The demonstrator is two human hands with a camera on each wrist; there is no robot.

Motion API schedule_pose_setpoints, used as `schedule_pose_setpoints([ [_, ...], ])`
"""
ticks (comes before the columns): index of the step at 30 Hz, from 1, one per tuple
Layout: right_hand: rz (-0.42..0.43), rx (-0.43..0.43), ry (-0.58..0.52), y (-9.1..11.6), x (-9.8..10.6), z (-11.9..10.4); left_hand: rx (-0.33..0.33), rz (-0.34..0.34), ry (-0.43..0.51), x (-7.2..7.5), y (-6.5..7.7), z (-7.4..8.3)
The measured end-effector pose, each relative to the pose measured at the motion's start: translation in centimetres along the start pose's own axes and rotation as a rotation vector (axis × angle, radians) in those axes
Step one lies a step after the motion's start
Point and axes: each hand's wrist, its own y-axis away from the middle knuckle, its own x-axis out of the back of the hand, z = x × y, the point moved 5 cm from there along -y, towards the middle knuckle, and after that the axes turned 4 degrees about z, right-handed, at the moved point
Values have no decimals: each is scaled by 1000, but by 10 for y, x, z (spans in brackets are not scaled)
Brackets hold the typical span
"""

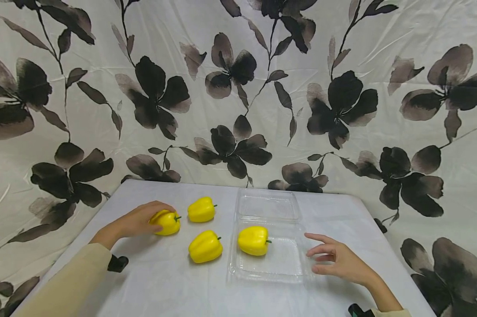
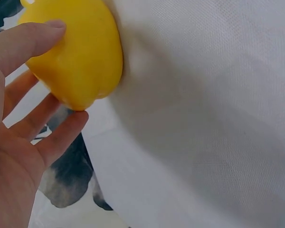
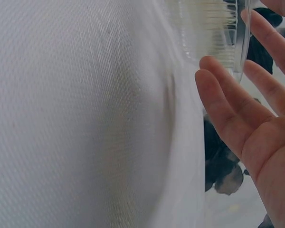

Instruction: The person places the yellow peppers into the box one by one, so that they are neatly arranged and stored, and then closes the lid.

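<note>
At the left of the table, my left hand (image 1: 145, 219) grips a yellow bell pepper (image 1: 169, 223) between thumb and fingers. In the left wrist view the thumb lies across that same yellow bell pepper (image 2: 80, 52), with fingertips at its far side. Another yellow bell pepper (image 1: 253, 241) sits inside a clear plastic clamshell container (image 1: 276, 273), whose lid (image 1: 268, 207) lies folded back behind it. My right hand (image 1: 337, 259) hovers beside the container's right side, fingers spread and holding nothing. The right wrist view shows its fingers near the container's ribbed wall (image 3: 211, 33).
Two more yellow bell peppers, a rear one (image 1: 201, 209) and a front one (image 1: 205, 247), stand between my left hand and the container. A white cloth covers the table (image 1: 171, 286). Behind the table hangs a floral-patterned sheet (image 1: 286, 101).
</note>
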Motion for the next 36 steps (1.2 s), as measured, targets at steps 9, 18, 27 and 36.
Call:
schedule_pose_setpoints([
  [9, -3, -15, 0, -1, 2, 5, 4, 27, -7, 6, 2, 3],
  [18, -8, -6, -15, -1, 2, 5, -60, 47, -43, 12, -5, 15],
  [27, -7, 0, -11, -1, 1, 2, -95, 64, -53, 14, -11, 45],
  [36, 1, -10, 10, -1, 1, 3, -146, 65, -73, 11, -20, 89],
])
